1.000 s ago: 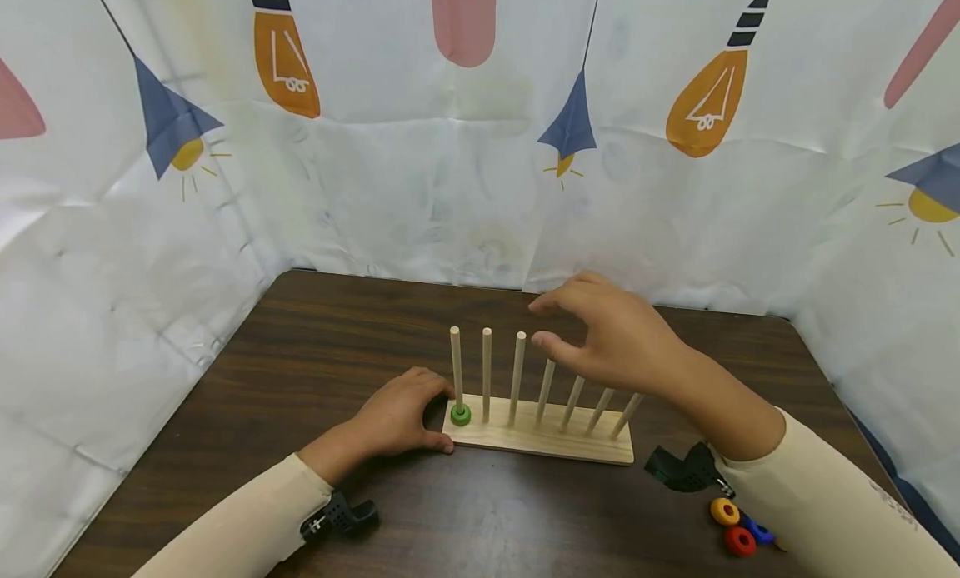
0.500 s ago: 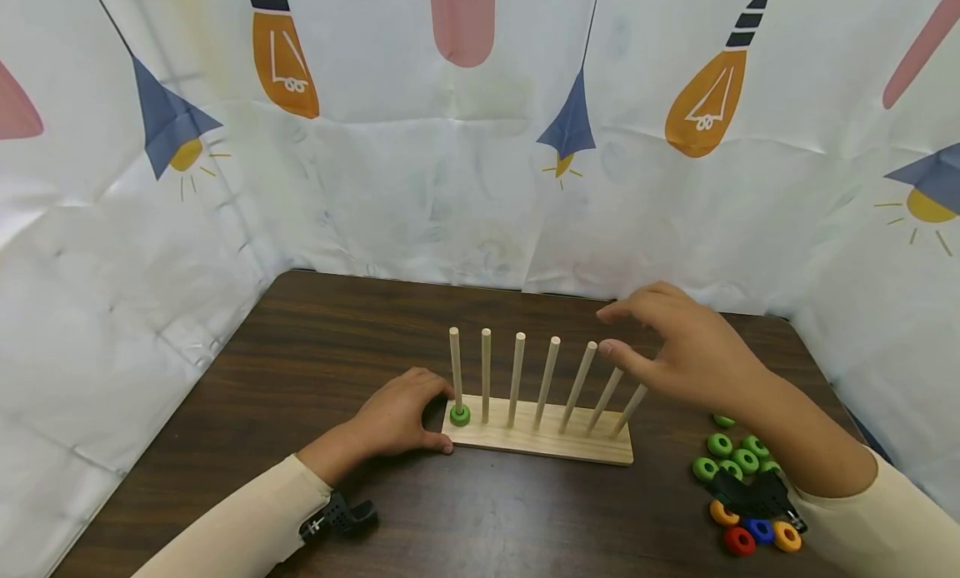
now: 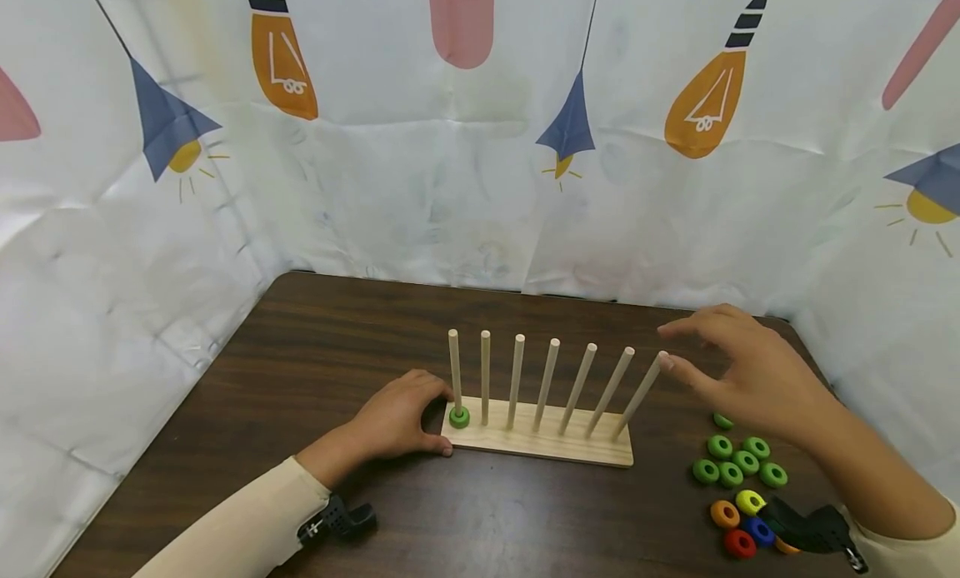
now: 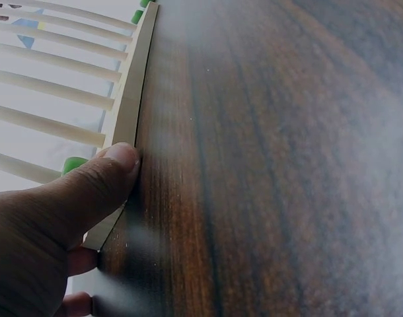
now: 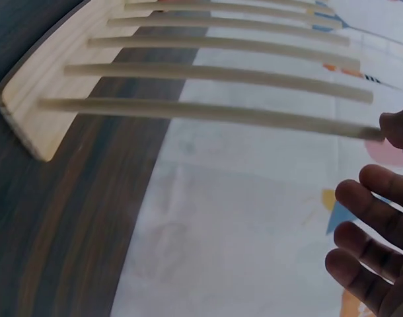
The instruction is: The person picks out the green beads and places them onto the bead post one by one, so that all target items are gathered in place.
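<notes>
A pale wooden peg board (image 3: 532,446) with a row of several upright pegs lies on the table. One green ring (image 3: 458,424) sits at the foot of its leftmost peg. My left hand (image 3: 397,416) grips the board's left end, thumb on the front edge and other fingers behind it, as the left wrist view also shows. At the board's other end, my right hand (image 3: 753,386) is raised with its fingers spread and holds nothing. Its thumb (image 5: 396,129) is at the tip of the rightmost peg (image 5: 221,115); whether they touch I cannot tell.
Right of the board lie several loose green rings (image 3: 720,455). Nearer me are a yellow ring (image 3: 746,510), orange rings (image 3: 720,521), a blue ring (image 3: 757,540) and a red ring (image 3: 733,553). A patterned white sheet (image 3: 420,203) stands behind the dark table (image 3: 360,311).
My right hand has moved right along the peg tops, from about the fourth peg to the last. The loose rings have come into view beneath that arm. My left hand keeps its grip.
</notes>
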Motion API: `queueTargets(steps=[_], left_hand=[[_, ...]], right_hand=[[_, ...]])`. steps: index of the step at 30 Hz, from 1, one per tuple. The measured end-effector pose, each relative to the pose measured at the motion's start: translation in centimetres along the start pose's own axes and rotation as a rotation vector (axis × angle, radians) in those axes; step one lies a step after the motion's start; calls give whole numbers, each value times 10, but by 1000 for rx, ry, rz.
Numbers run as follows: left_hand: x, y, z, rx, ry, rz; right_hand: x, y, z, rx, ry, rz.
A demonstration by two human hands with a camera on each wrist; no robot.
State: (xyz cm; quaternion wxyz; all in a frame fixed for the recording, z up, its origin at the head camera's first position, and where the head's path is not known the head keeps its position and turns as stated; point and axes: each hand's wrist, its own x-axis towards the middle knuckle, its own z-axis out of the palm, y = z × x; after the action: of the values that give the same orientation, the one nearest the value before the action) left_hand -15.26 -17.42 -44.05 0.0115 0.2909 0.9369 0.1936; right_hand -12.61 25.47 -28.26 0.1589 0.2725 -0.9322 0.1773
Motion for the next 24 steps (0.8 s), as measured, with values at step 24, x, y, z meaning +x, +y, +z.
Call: queueTargets(steps=[24], left_hand=[[-1, 0, 0, 14, 6, 19]], right_hand=[[-54, 61, 21, 32, -136, 303]])
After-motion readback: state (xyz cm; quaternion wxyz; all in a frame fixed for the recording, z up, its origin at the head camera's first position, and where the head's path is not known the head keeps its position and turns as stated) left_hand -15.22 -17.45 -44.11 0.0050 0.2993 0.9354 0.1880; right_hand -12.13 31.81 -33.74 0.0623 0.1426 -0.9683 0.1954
